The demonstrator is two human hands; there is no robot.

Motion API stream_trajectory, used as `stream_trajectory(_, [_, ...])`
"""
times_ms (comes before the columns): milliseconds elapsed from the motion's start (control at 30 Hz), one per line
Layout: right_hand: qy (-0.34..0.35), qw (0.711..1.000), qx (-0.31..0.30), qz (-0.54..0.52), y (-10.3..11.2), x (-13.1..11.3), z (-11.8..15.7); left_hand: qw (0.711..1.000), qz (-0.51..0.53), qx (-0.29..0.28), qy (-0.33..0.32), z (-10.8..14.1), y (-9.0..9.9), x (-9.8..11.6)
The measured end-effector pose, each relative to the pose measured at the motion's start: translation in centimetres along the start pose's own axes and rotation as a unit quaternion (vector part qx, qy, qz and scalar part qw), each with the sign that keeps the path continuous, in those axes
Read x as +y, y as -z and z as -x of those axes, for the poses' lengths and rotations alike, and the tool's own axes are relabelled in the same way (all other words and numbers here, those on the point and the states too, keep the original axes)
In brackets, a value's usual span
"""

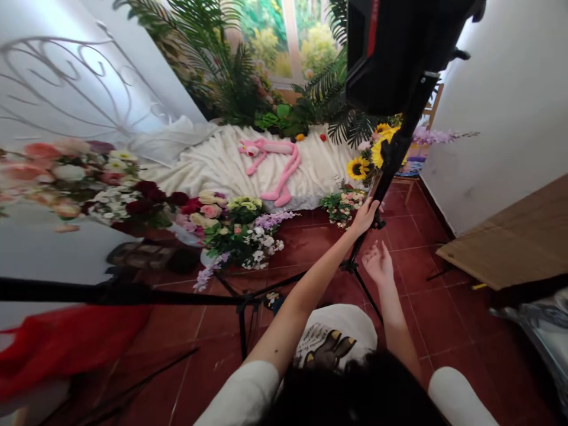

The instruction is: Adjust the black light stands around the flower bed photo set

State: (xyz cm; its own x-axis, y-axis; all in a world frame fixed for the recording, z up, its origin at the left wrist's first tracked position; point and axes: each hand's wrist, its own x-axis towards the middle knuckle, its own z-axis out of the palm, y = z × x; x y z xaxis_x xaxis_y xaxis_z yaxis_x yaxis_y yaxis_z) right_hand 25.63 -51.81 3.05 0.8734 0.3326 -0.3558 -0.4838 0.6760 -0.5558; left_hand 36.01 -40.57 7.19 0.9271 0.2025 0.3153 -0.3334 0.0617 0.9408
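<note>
My left hand (365, 216) is wrapped around the black pole of a light stand (391, 163), a little above its spread legs. A large black studio light (390, 53) with a red stripe sits at the top of the leaning pole. Below and to the right of that grip, my right hand (378, 264) is palm up beside the stand. Its fingers are loosely curled and apart, with nothing in them. Just behind the pole are yellow sunflowers (357, 168).
A pink plush toy (275, 148) lies on a white blanket (204, 157) among palm leaves. Bunches of artificial flowers (239, 231) stand at the left. A second black stand (177, 296) crosses the lower left, near red cloth (66, 343). A brown board (510, 236) leans at the right.
</note>
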Motion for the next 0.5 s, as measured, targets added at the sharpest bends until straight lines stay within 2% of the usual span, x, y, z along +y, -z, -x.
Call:
stream_trajectory(100, [0.004, 0.999, -0.037, -0.025, -1.4, -1.9, -0.3, 0.999, 0.008, -0.036, 0.003, -0.3, 0.2, -0.2])
stream_trajectory(267, [-0.008, 0.996, -0.070, -0.047, -3.7, -4.2, -1.2, 1.000, -0.003, -0.028, -0.012, -0.4, 0.3, -0.3])
stream_trajectory(400, [0.005, 0.997, -0.064, -0.042, -4.1, -4.7, -2.1, 0.999, -0.013, -0.023, -0.027, -0.3, 0.2, -0.2])
stream_trajectory(500, [-0.023, 0.994, -0.063, -0.081, -3.7, -5.0, -2.5, 0.999, -0.007, -0.034, -0.027, -0.3, 0.2, -0.2])
